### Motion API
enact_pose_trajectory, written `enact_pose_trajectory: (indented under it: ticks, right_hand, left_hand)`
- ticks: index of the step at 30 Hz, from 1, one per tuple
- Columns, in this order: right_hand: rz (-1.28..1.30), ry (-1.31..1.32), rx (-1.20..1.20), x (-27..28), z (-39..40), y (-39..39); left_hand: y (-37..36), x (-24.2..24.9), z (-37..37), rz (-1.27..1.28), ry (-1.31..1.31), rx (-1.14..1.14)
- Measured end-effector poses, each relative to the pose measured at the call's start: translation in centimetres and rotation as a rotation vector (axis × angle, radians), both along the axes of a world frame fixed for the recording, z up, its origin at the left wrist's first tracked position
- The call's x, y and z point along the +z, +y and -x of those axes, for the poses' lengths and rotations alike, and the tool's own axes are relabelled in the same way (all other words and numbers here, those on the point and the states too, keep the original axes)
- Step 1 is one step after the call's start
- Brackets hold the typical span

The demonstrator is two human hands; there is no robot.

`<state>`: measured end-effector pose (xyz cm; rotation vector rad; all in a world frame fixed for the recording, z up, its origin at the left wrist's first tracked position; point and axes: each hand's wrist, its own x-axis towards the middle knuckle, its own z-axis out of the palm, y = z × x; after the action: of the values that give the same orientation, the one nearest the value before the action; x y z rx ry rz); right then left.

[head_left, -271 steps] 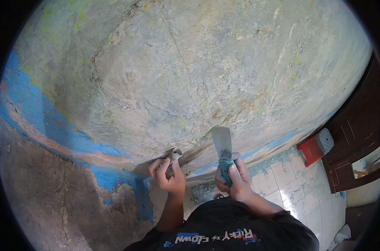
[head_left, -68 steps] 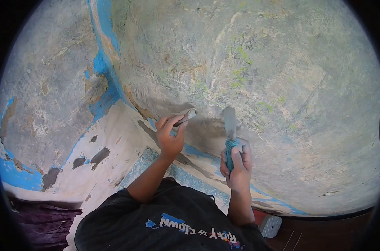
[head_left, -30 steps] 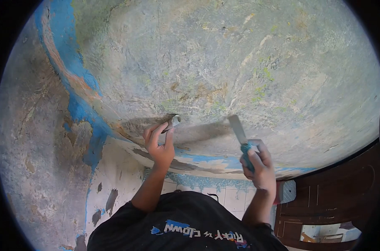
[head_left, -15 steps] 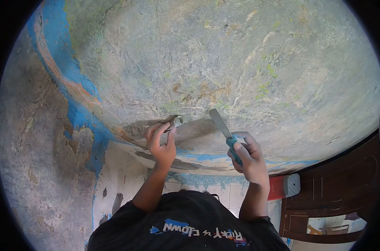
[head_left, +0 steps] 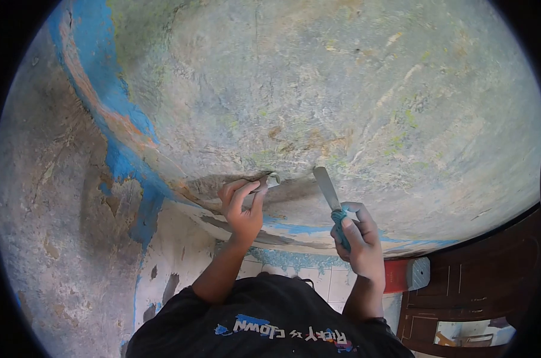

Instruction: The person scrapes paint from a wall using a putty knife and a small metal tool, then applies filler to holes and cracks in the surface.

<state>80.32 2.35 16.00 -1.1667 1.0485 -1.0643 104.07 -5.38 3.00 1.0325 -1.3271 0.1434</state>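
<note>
My left hand [head_left: 243,209] is closed, with thumb and fingertips pinching a small, pale, curled piece [head_left: 273,180] right at the rough wall [head_left: 318,89]. That piece looks like a stiff flake with a rolled edge, and fingers hide part of it. In my right hand [head_left: 358,241] is a scraper [head_left: 329,190] with a flat metal blade and a teal wrapped handle. Its blade points up towards the wall, with the tip close to brownish stains, to the right of the curled piece. Both hands cast shadows on the wall.
Blue paint [head_left: 130,161] runs in a peeling strip down the wall corner at left. Blue flakes [head_left: 294,258] lie along the floor at the wall's foot. A red box-like object [head_left: 397,275] and a dark wooden cabinet [head_left: 461,280] stand at right.
The whole view has shifted, so wall and hands sit slightly further right and lower. Both hands keep their grips, and the scraper stays near the same patch of wall.
</note>
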Motion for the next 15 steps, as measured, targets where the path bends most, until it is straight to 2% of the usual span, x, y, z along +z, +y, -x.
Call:
enact_pose_trajectory:
  ticks: [15]
  right_hand:
    - [0.007, 0.014, 0.024, -3.5, -2.3, -0.6]
  left_hand:
    - [0.0, 0.5, 0.8, -0.010, 0.131, -0.027]
